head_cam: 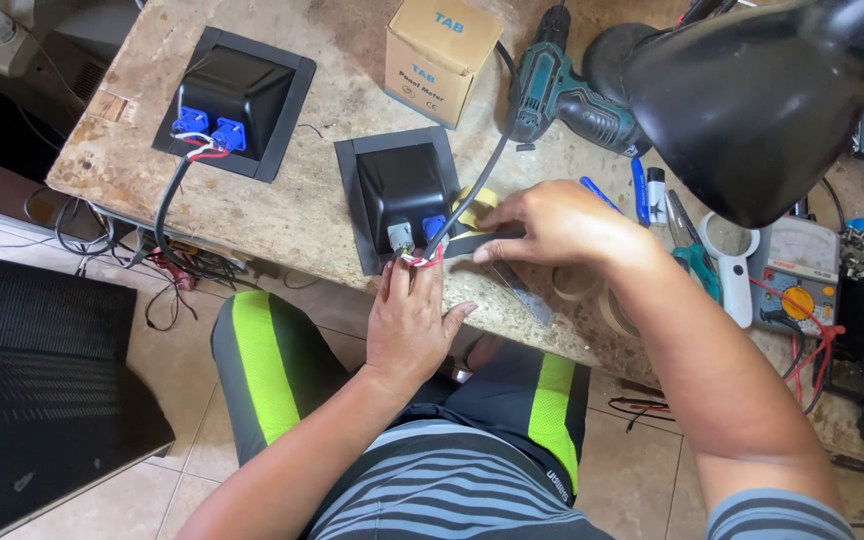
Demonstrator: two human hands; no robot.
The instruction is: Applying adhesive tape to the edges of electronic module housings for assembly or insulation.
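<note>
A black moulded panel box [399,186] with blue connectors lies at the worktop's near edge. A black cable [477,190] with red and white wires [420,258] runs into it. My left hand [410,320] reaches up from below, fingertips pinching the wires at the box's near side. My right hand [558,226] rests just right of the box, fingers pressed on a strip of black tape [487,240] beside a yellow tape roll [479,198].
A second black box [237,95] with blue connectors and its own cable sits at far left. A cardboard carton [439,55], a teal cordless drill [562,95], a black lamp shade [762,95], blue pens, pliers, a magnifier and a multimeter [797,270] crowd the right side.
</note>
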